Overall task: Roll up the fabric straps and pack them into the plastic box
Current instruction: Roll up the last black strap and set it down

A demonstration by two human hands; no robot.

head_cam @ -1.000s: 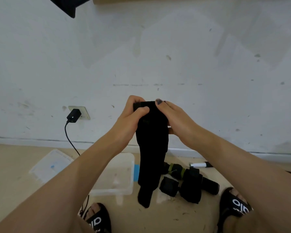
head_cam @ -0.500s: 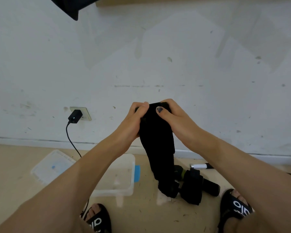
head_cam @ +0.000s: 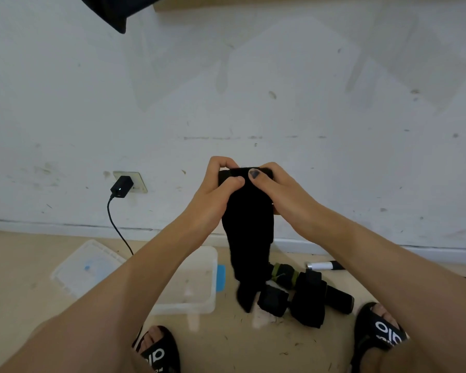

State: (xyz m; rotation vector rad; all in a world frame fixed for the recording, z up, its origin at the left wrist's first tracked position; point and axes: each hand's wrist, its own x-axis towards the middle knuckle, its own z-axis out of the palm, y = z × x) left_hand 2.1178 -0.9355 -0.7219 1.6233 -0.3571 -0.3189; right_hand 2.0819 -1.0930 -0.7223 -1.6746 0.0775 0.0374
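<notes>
Head view, left to right. Clear lid (head_cam: 85, 267) flat on the floor (head_cam: 16, 292), beside it the clear plastic box (head_cam: 197, 281) with a blue latch (head_cam: 221, 278) on its right side. Black charger (head_cam: 122, 186) plugged into the wall socket (head_cam: 135, 179), its cable running down behind the box. Left hand (head_cam: 213, 195) and right hand (head_cam: 283, 195) held up in front of the wall, both pinching the top edge of a black fabric strap (head_cam: 249, 238), thumbs on the near face, fingers curled over the top. Strap hangs down, free end dangling above the floor. Below right: pile of rolled black straps (head_cam: 304, 294) on the floor, one with green bands (head_cam: 284, 273). White-and-black marker (head_cam: 324, 265) behind the pile. Black slides on both feet at bottom edge.
</notes>
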